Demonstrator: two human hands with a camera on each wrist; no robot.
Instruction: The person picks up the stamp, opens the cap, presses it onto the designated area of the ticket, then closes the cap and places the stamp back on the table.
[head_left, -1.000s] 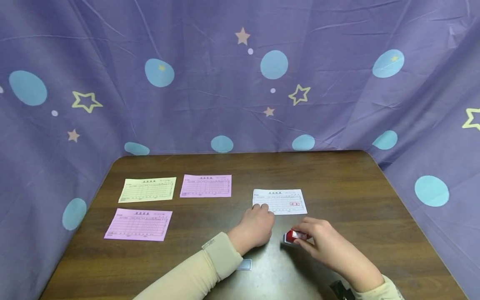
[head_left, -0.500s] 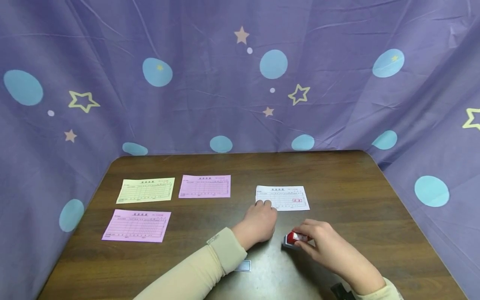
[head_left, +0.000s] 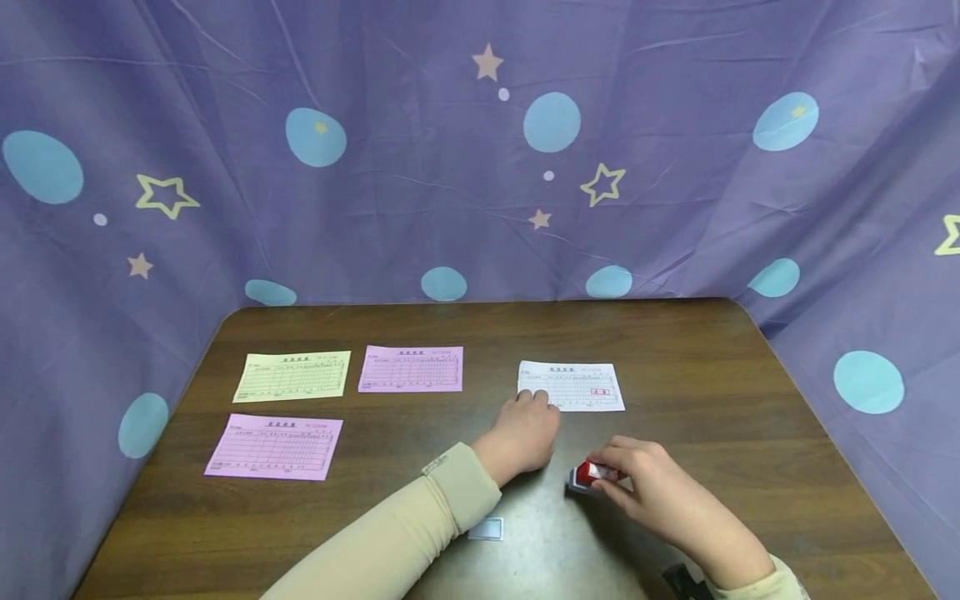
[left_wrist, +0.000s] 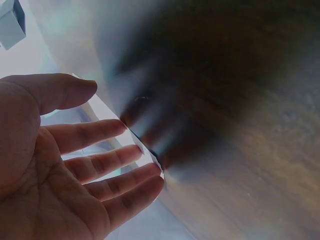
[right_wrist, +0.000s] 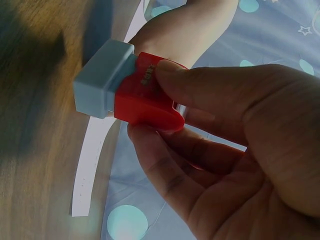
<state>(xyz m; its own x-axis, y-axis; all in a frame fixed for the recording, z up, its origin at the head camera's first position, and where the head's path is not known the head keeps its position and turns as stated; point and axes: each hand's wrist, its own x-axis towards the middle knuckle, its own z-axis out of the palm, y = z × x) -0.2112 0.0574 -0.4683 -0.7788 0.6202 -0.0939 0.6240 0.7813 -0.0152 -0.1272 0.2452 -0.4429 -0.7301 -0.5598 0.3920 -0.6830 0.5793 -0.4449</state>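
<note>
In the head view my left hand [head_left: 523, 433] reaches out over the table, its fingertips at the near left edge of a white printed slip [head_left: 573, 383]. That slip bears a red boxed stamp mark near its right side. Seen from the left wrist, the fingers [left_wrist: 112, 162] stretch out along the paper's edge, thumb apart. My right hand [head_left: 645, 475] pinches a red stamp [head_left: 592, 473] between thumb and fingers, close to the table and nearer to me than the slip. The stamp's pale grey-blue end [right_wrist: 97, 82] points away from the palm in the right wrist view.
To the left lie a yellow slip [head_left: 292, 376], a pink slip [head_left: 411, 370] behind and another pink slip [head_left: 273, 447] in front. A small light-blue rectangle [head_left: 487, 528] lies beside the left cuff. A patterned purple curtain [head_left: 420, 167] hangs around the wooden table [head_left: 712, 375].
The left hand has moved forward and slightly right, and the white slip has slid the same way across the table. The right hand and the stamp have stayed nearly in place.
</note>
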